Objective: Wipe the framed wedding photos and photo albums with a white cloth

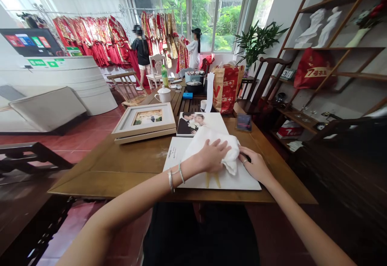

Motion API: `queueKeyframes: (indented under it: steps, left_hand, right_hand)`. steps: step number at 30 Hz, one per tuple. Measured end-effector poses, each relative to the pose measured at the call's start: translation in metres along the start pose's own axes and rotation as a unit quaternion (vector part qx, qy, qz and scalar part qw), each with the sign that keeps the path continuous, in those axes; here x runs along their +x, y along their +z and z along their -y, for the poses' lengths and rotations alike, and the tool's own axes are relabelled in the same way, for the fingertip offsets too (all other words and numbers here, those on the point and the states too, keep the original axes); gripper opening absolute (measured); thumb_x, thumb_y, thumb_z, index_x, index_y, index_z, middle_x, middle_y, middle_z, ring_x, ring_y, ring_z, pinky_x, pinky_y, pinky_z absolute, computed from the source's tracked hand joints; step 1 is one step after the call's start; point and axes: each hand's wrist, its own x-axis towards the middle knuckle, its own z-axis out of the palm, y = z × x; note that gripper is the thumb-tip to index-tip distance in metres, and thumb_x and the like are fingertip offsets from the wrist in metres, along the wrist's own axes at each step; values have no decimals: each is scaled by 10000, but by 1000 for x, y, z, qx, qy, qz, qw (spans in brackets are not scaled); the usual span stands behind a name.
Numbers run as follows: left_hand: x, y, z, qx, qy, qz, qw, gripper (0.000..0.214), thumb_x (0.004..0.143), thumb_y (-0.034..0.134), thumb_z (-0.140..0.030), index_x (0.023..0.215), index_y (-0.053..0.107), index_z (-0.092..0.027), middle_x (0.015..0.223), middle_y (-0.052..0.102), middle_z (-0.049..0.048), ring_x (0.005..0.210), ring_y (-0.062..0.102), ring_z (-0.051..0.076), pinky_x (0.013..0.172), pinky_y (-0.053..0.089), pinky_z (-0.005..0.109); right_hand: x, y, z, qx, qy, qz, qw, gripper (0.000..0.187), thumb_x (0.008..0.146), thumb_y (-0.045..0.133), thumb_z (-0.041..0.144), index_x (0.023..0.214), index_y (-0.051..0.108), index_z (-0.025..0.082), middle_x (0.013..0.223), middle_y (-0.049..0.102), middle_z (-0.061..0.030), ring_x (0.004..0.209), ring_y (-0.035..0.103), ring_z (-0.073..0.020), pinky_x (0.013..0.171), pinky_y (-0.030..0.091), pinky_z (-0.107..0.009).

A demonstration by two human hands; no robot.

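Observation:
My left hand (214, 155) lies with its fingers spread on a white cloth (199, 143), pressing it against a white panel (187, 177). The panel lies flat near the table's front edge, with a small printed label at its left and two yellowish strips near its front. At the panel's right edge rests my right hand (255, 165), fingers stretched out and a ring on one of them; its fingertips reach the cloth's edge. Just behind the panel is a photo print of a couple (208, 123). What lies under the cloth is hidden.
Stacked picture frames (145, 123) lie at the left of the wooden table (121, 177). Behind stand a white lidded mug (163, 95), a green bottle (164, 75) and a red paper bag (228, 88). A small dark block (243, 122) sits at right. Two people stand by garment racks.

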Motion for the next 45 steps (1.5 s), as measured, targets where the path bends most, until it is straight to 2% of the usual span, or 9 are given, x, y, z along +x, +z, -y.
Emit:
queueKeyframes:
  steps: [6, 9, 14, 19, 22, 28, 31, 40, 45]
  left_hand:
    - [-51, -12, -80, 50, -40, -3, 998, 685, 815, 457, -377, 1399, 275, -69, 1447, 267, 200, 1281, 291, 397, 954, 324, 568]
    - [-61, -9, -105, 81, -48, -35, 995, 789, 803, 455, -507, 1405, 256, -38, 1427, 282, 240, 1247, 327, 430, 923, 344, 565]
    - [-28, -1, -101, 102, -137, -38, 985, 924, 751, 482, -638, 1386, 287, 3, 1363, 367, 277, 1179, 396, 434, 904, 343, 537]
    - [7, -6, -86, 119, -221, -8, 968, 878, 767, 506, -604, 1366, 328, 12, 1320, 432, 261, 1120, 454, 404, 842, 386, 491]
    - [2, -5, -99, 133, -214, 6, 968, 853, 762, 527, -578, 1370, 334, -11, 1355, 405, 239, 1159, 421, 420, 853, 385, 508]
    - [-39, 4, -139, 141, -133, -33, 980, 974, 689, 522, -675, 1379, 325, -17, 1377, 376, 237, 1191, 381, 433, 907, 357, 522]
    - [-42, 0, -129, 106, -112, -26, 988, 955, 720, 486, -667, 1390, 293, -15, 1378, 365, 247, 1199, 373, 415, 927, 341, 524]
    - [11, 10, -27, -1, -146, -57, 988, 796, 775, 500, -511, 1403, 252, -88, 1460, 229, 194, 1315, 195, 386, 1010, 226, 547]
    - [3, 14, -40, 20, -126, -43, 991, 814, 780, 504, -489, 1414, 216, -69, 1478, 170, 206, 1331, 159, 397, 1019, 204, 560]
  right_hand:
    - [4, -3, 2, 37, -4, -2, 999, 330, 846, 413, 225, 1037, 679, 183, 1198, 629, -104, 1170, 541, -235, 1021, 392, -434]
    - [6, -5, 5, 47, 0, -2, 999, 321, 848, 421, 233, 1033, 680, 190, 1206, 624, -103, 1177, 535, -233, 1029, 382, -449]
    - [6, -5, -1, 72, -14, 5, 997, 304, 825, 462, 253, 1032, 682, 219, 1203, 631, -71, 1173, 539, -236, 1021, 399, -441]
    - [6, -2, -10, 89, 3, 15, 996, 364, 724, 556, 244, 1068, 675, 217, 1207, 628, -60, 1156, 551, -267, 1007, 425, -413]
    - [5, -1, -8, 91, -1, 14, 996, 343, 741, 552, 256, 1057, 677, 217, 1201, 632, -69, 1156, 551, -264, 1000, 429, -417]
    - [4, -1, 6, 72, 3, -2, 997, 306, 835, 458, 280, 1034, 679, 210, 1217, 619, -88, 1188, 525, -239, 1029, 385, -444]
    - [5, -1, 6, 75, 1, 0, 997, 309, 835, 456, 292, 1024, 685, 206, 1205, 627, -93, 1176, 535, -239, 1022, 393, -439]
    - [-1, -2, 1, 66, -11, 21, 998, 442, 716, 497, 150, 1130, 641, 205, 1278, 575, -74, 1192, 516, -272, 982, 419, -410]
    - [-1, -3, 1, 63, 1, 21, 998, 423, 719, 496, 157, 1108, 652, 208, 1269, 583, -70, 1184, 523, -273, 981, 419, -416]
